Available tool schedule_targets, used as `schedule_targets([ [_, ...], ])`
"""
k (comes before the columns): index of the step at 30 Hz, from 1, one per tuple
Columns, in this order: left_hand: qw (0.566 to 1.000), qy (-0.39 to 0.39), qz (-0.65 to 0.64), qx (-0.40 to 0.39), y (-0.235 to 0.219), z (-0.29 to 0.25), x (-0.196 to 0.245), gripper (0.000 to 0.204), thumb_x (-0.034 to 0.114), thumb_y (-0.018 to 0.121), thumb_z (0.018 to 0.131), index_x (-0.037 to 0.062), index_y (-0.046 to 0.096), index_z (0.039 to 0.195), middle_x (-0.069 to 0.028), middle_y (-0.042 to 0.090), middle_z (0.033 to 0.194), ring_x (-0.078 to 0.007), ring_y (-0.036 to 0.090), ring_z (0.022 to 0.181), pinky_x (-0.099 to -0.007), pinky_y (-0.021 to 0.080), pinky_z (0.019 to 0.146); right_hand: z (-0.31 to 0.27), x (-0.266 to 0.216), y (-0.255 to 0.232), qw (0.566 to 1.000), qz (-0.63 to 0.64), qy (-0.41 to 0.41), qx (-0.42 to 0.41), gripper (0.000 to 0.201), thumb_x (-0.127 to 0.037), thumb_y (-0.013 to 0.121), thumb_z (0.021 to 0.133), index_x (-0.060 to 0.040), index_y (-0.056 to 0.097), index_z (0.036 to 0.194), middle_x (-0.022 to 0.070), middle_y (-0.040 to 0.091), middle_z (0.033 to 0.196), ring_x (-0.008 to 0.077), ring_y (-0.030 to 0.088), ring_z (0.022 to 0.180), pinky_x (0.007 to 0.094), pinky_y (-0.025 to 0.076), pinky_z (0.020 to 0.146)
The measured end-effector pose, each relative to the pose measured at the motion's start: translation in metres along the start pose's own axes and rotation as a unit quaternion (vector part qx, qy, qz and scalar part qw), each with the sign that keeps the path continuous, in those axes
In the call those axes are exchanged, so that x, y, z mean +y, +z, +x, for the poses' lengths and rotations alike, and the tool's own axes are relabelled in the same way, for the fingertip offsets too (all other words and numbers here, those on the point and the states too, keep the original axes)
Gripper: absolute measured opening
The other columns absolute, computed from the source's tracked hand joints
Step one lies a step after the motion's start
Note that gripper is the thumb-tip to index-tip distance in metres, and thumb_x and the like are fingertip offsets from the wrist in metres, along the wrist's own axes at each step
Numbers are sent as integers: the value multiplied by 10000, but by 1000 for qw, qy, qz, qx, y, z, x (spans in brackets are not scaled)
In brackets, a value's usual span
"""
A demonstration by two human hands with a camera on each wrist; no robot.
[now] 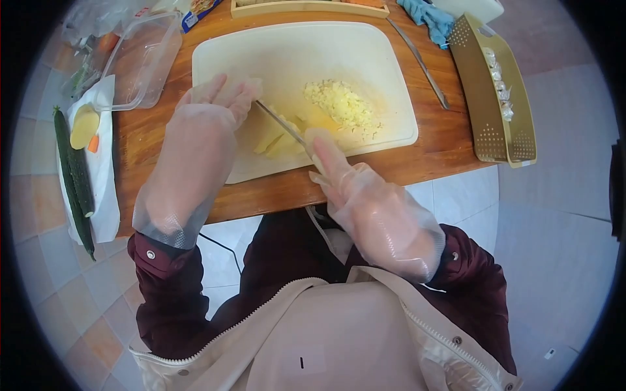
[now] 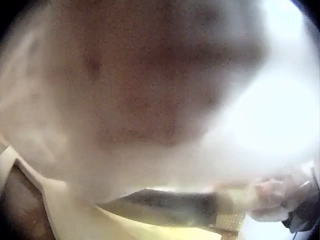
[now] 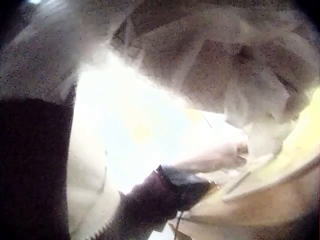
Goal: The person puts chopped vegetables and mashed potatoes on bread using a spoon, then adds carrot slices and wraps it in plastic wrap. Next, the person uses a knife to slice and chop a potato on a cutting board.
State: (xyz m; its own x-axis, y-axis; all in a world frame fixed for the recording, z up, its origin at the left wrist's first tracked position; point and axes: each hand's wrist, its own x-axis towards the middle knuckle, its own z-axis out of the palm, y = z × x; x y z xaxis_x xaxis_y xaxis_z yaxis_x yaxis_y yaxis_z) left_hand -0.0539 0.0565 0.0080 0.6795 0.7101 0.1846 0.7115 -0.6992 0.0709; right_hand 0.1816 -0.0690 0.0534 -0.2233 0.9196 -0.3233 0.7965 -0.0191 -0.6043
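Right now the person is cutting food on a cutting board [image 1: 215, 58], and it looks like they are partway through. Closest to us is the right hand [image 1: 372, 208] in a thin see-through glove. Its fingers are wrapped around the handle of a knife [image 1: 282, 124], and the blade points away toward the other hand. The blade lies over some pale yellow strips [image 1: 277, 140] on the near part of the board. They look like potato, but I cannot be sure. The left hand [image 1: 208, 124], gloved too, rests on the board just beside the strips. Its fingers look bent down at the blade's far end, but I cannot tell if they hold a piece. A bit farther back is a pile of tiny chopped bits [image 1: 339, 103]. I think the next cut needs the left fingers tucked back from the blade while they hold the strips still. The board sits on a wooden table [image 1: 443, 146]. At the table's left edge lies a dark cucumber [image 1: 78, 182].
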Motion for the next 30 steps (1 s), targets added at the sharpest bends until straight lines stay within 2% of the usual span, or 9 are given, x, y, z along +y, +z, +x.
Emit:
schedule_targets([
  [2, 999, -7, -10, 43, 3, -1, 2, 540, -35, 552, 865, 31, 659, 1390, -152, 700, 1384, -367, 567, 1413, -526, 409, 1185, 1, 7, 10, 999, 25, 37, -17, 780, 53, 596, 952, 26, 267, 1659, 166, 589, 950, 294, 610, 876, 388, 528, 832],
  [4, 999, -2, 8, 42, -3, -4, 2, 534, -37, 553, 864, 27, 661, 1383, -158, 700, 1378, -368, 570, 1408, -519, 414, 1182, 7, 28, 30, 993, -2, -114, 19, 769, 42, 539, 980, 15, 217, 1677, 173, 594, 957, 296, 616, 906, 387, 532, 853],
  [8, 999, 6, 2, 32, -2, -4, -3, 532, -42, 552, 862, 19, 661, 1379, -169, 699, 1374, -366, 573, 1404, -495, 426, 1176, 2, -16, -13, 996, -1, 43, -76, 669, -75, 438, 1048, -2, 220, 1676, 187, 604, 984, 316, 603, 879, 397, 525, 836],
  [12, 999, 7, -9, 47, 1, -5, -1, 534, -44, 546, 860, 9, 659, 1379, -175, 702, 1365, -362, 572, 1406, -489, 431, 1172, -2, 12, 17, 993, 109, 6, -42, 668, -111, 460, 1053, -18, 236, 1675, 210, 618, 996, 354, 610, 871, 421, 530, 827],
  [14, 999, 7, 8, 50, -2, -5, -3, 529, -42, 542, 859, 3, 662, 1372, -187, 702, 1358, -362, 573, 1404, -485, 436, 1166, 8, 22, 25, 996, 43, -83, -5, 738, -121, 503, 1003, -26, 193, 1666, 333, 661, 1170, 520, 647, 1115, 525, 552, 858],
  [18, 999, -10, 30, 10, 2, -9, -10, 682, -19, 599, 808, -11, 551, 1488, -236, 622, 1451, -412, 495, 1451, -455, 370, 1218, 11, 5, 1, 999, 20, -34, 6, 711, -73, 533, 977, -26, 289, 1642, 331, 667, 1172, 508, 657, 1092, 534, 544, 880],
  [24, 976, -125, -167, 60, -11, -26, 47, 529, 64, 734, 836, -47, 626, 1341, -246, 717, 1120, -427, 673, 1089, -484, 540, 922, 19, 19, -5, 994, 83, -30, 60, 563, -136, 506, 1070, -4, 364, 1599, 359, 673, 1090, 491, 673, 1058, 508, 542, 894],
  [27, 956, -201, -204, 63, 1, -17, 64, 467, 56, 814, 795, -103, 652, 1203, -263, 723, 1052, -466, 672, 1031, -485, 539, 867, 21, 31, -4, 981, 184, -46, 37, 559, -176, 461, 1134, -47, 326, 1660, 30, 507, 842, 130, 480, 730, 278, 467, 710],
  [30, 970, -194, -138, 54, 10, -10, 69, 502, 156, 833, 790, -74, 663, 1203, -212, 690, 909, -401, 676, 937, -474, 548, 811, 21, 32, -11, 980, 190, -50, 35, 558, -185, 448, 1142, -41, 317, 1665, -14, 469, 865, 99, 431, 743, 250, 446, 705],
])
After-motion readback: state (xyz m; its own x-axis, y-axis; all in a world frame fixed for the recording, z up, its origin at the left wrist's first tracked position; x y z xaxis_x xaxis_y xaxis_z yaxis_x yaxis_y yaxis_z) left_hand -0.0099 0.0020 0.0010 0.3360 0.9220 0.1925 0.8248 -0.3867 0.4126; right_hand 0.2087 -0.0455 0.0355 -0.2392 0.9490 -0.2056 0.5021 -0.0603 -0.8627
